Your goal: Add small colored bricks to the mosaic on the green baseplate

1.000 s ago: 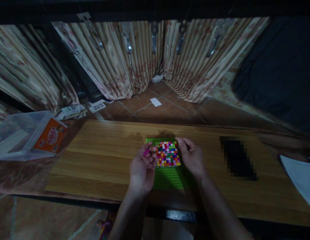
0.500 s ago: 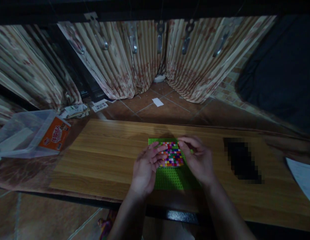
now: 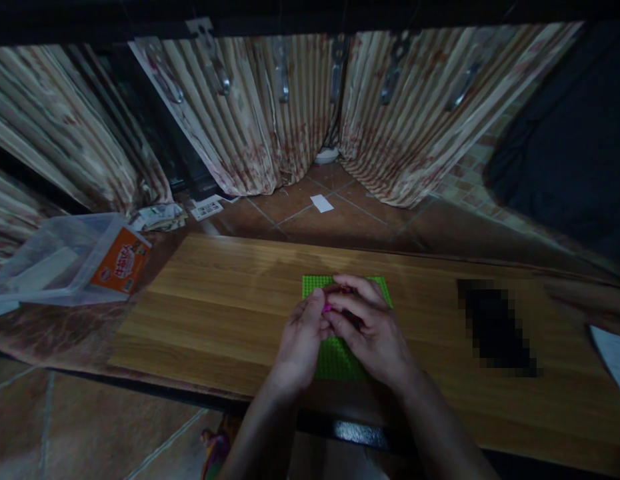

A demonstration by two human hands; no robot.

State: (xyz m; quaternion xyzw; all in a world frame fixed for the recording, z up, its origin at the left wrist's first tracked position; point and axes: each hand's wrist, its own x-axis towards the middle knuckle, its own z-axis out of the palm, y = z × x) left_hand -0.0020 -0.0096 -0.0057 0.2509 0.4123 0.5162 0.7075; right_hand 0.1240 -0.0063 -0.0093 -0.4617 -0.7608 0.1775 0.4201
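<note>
A green studded baseplate lies on the wooden tabletop, partly covered by my hands. Above it, a small magenta toy brick shows between my fingertips. My left hand pinches it with the thumb on top. From the other side, my right hand has its curled fingertips closed at the same brick. Just behind the fingers, a bit of the multicoloured brick patch peeks out; my right hand hides most of it.
A blurred-out dark object is on the tabletop to the right, with a white paper beyond. At the left stands a clear plastic box with an orange label. Striped curtains hang behind.
My hands have come together over the baseplate, my right hand moving left across the brick patch. The magenta brick now shows between the fingers. The view has shifted slightly.
</note>
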